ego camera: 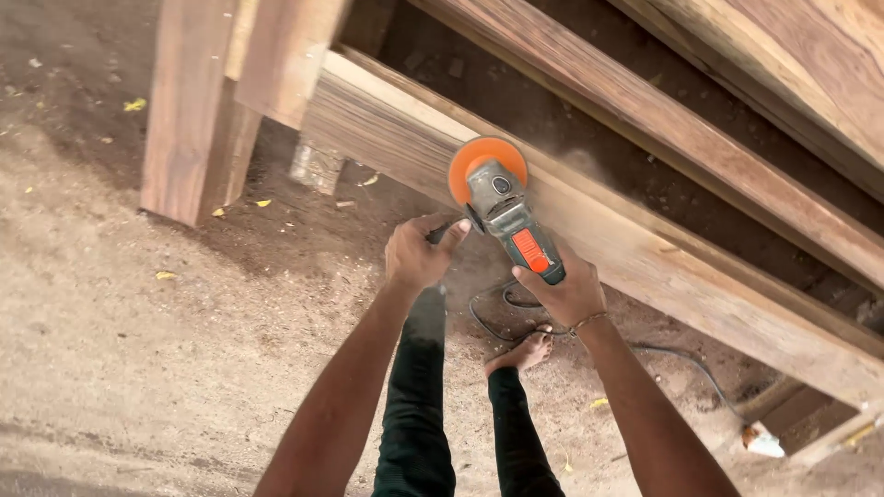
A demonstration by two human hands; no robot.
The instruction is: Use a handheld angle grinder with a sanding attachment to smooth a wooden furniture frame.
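Note:
I hold a grey and orange angle grinder [505, 213] with an orange sanding disc [488, 164] pressed against the side of a long wooden beam [635, 241]. My left hand [419, 253] grips the side handle of the grinder. My right hand [566, 290] is wrapped around the grinder's rear body, a thin bracelet on its wrist. Fine dust hangs around the disc. My legs in dark trousers and a bare foot [523, 352] show below the tool.
The grinder's black cable [663, 354] loops across the sawdust-covered ground [138, 350]. More heavy timber frame parts [198, 110] stand at the upper left and run diagonally at the upper right [700, 138]. A small white object [762, 440] lies near the beam's lower end.

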